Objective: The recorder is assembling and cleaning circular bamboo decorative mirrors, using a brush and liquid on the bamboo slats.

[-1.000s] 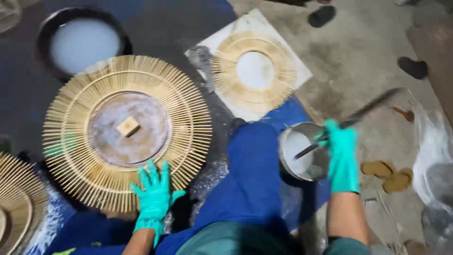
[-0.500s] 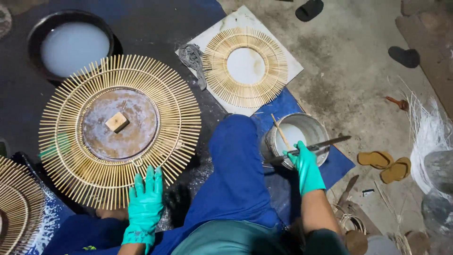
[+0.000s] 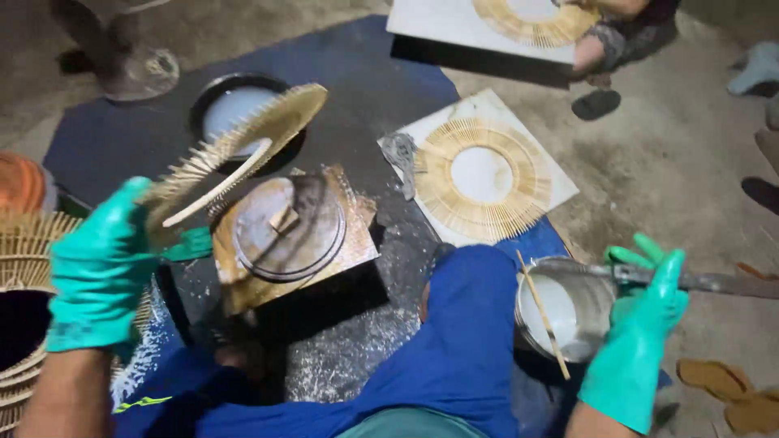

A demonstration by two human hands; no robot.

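My left hand (image 3: pixel 101 268), in a green glove, grips the rim of a round sunburst frame of thin bamboo sticks (image 3: pixel 235 150) and holds it tilted up off a metal disc (image 3: pixel 288 231) with a small wooden block on it. My right hand (image 3: pixel 637 341), also gloved green, holds a long flat metal tool (image 3: pixel 714 282) across the rim of a metal can (image 3: pixel 568 304) of white paste. A thin stick leans in the can. My blue-clad knee (image 3: pixel 466 324) lies between the two hands.
A second sunburst frame (image 3: pixel 483 178) lies on a white board ahead. A black bowl of white liquid (image 3: pixel 235 109) sits behind the lifted frame. More stick frames (image 3: pixel 24 251) stack at the left. Another person works on a frame (image 3: pixel 535 20) at the top. Sandals (image 3: pixel 730 389) lie at the right.
My left hand has taken the big sunburst frame by its rim and tipped it up off the metal disc. My right hand stays at the can with the tool.
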